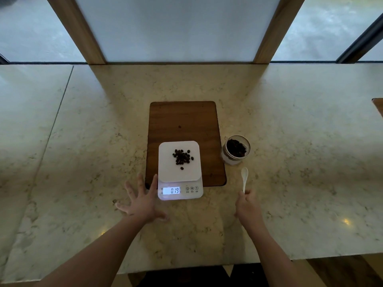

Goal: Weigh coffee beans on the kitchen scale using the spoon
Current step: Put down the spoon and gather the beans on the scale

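Note:
A white kitchen scale (179, 181) stands partly on a dark wooden board (184, 121), its lit display reading 019. A small pile of coffee beans (182, 158) lies on its weighing plate. To the right of the board stands an open glass jar (235, 149) with more beans inside. My right hand (247, 206) holds the handle end of a white spoon (244, 177), whose empty bowl points away from me, just in front of the jar. My left hand (141, 200) lies flat on the counter with fingers spread, beside the scale's left front corner.
The marble counter (83, 141) runs wide to both sides, with its front edge close to me. A wooden-framed window panel rises behind it. A second wooden board's corner (378, 105) shows at the far right edge.

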### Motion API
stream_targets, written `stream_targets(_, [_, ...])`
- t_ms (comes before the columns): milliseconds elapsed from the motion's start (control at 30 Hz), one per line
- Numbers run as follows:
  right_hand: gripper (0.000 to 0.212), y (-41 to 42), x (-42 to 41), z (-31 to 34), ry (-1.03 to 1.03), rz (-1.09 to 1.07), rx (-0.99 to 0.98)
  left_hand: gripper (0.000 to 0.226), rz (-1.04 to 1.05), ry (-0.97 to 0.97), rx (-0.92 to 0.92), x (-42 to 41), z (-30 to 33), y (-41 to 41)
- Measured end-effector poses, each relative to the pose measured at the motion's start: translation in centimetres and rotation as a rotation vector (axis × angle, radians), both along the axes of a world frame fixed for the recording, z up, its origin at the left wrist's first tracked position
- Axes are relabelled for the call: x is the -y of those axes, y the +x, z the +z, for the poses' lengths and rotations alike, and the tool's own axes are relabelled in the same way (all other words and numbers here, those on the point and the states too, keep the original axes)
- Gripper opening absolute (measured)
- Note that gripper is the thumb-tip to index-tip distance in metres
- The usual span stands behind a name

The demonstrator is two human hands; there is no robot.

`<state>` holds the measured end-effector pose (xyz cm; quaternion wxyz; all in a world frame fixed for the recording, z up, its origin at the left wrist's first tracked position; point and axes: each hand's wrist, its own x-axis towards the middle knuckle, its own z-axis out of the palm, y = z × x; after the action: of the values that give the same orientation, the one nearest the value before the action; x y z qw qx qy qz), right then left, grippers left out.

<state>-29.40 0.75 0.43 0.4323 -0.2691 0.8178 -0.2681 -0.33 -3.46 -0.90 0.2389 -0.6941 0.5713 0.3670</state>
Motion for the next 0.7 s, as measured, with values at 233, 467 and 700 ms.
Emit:
stream_targets(233, [0.013, -0.2, 0.0, -1.1, 0.006, -0.079, 0.028, 0.152, -0.002, -0.006, -0.007, 0.0, -0.3, 0.1])
stream_targets(467, [0.014, -0.5, 0.1, -2.3, -0.021, -0.102, -0.084, 0.155, -0.006, -0.006, 0.003, 0.1, -0.8, 0.3])
stream_targets(700, [0.021, -0.1, 0.5, -2.8, 0.019, -0.008, -0.26, 0.157, 0.003, -0.011, 0.01, 0.1, -1.2, 0.5])
